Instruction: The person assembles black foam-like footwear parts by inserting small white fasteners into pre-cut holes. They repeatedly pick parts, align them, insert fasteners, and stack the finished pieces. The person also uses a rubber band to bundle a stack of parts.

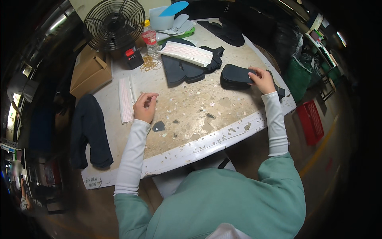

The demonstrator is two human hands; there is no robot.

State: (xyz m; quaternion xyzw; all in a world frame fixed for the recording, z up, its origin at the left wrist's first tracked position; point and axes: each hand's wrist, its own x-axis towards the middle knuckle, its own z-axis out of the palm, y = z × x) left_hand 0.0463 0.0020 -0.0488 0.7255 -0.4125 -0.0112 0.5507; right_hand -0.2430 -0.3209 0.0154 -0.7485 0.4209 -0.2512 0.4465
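Observation:
My left hand [145,108] hovers over the worn table, its fingers bent in and its thumb close to the forefinger. Whether something tiny is pinched there is too small to see. To the right, my right hand [263,81] grips the near right end of a stack of black insoles [237,74], thumb and fingers on the top one. A small white spot shows at its fingertips. Beside my left hand lies a white sheet with rows of small reddish marks [125,99]. A similar white sheet [187,53] rests on a pile of black insoles [179,72].
A fan [115,26], a cardboard box [92,71], a bottle [150,39] and rubber bands [150,63] stand or lie at the back left. More black insoles [89,131] lie at the left edge. A red crate [310,122] is on the floor at right.

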